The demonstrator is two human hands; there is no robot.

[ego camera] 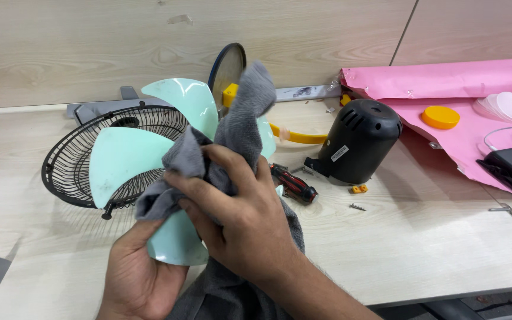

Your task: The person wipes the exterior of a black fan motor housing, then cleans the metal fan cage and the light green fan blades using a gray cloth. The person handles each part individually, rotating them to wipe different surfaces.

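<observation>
A mint-green fan blade [125, 157] is held up in front of me over the wooden table [434, 237]. My left hand [137, 272] grips its lowest blade from underneath. My right hand [238, 207] presses a grey cloth [247, 104] against the blade's hub, fingers curled over the fabric. The cloth bunches upward behind the hub and hangs down below my right wrist.
A black wire fan grille [69, 154] lies flat behind the blade. A black fan motor housing [360, 139] sits on the right, with a red-and-black screwdriver [294, 185], a loose screw [357, 207] and a small yellow part [359, 189] near it. Pink sheet [445, 83] with a yellow cap [440, 117] at far right.
</observation>
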